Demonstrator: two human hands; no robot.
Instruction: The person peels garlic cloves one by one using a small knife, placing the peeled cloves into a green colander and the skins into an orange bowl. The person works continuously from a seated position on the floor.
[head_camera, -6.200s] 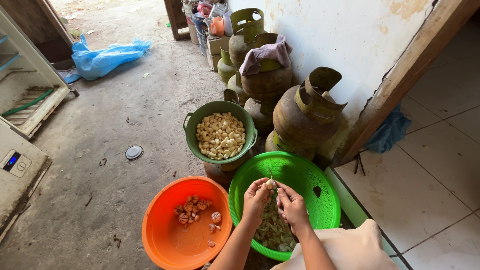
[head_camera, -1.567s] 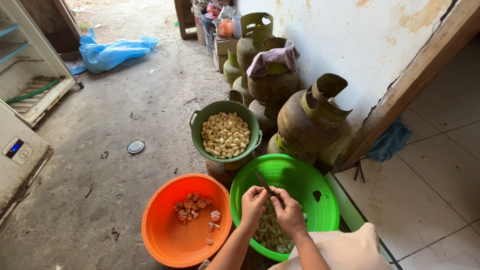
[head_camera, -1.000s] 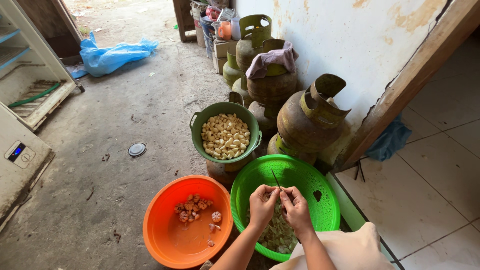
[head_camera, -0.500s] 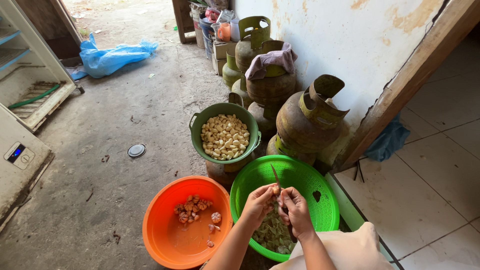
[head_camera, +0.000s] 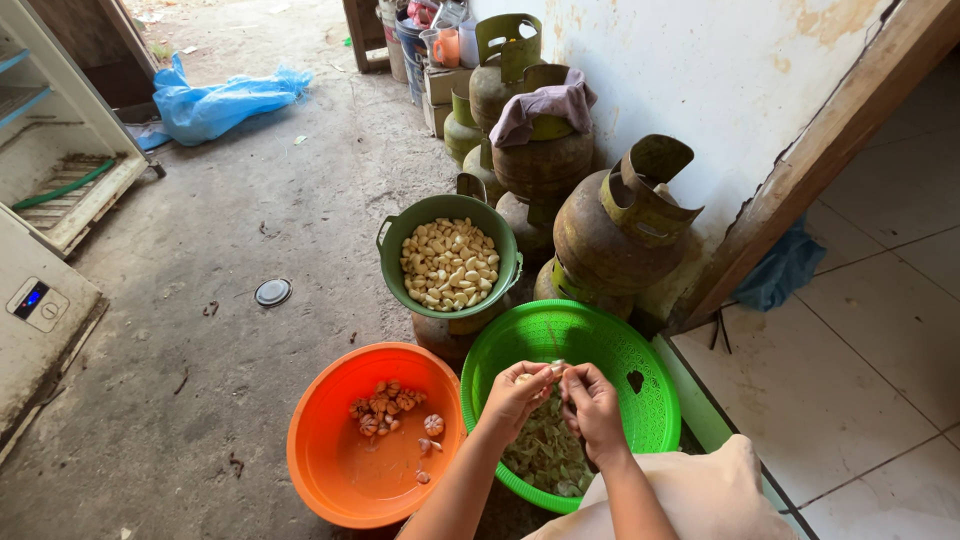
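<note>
My left hand and my right hand meet over a bright green perforated basket. Together they pinch a small pale garlic clove between the fingertips. Earlier frames show a thin knife in my right hand; now it is hidden. Pale garlic skins lie heaped in the basket under my hands. To the left sits an orange basin holding a few unpeeled garlic pieces. Beyond the basket a dark green pot is full of peeled cloves.
Several rusty gas cylinders stand along the white wall, one draped with a cloth. A blue plastic bag and a small round lid lie on the concrete floor. An open white fridge is at left; tiled floor at right.
My hands stay over the green basket, working at the clove with small finger shifts. The thin blade seen sticking up before is no longer visible. The camera has shifted slightly.
</note>
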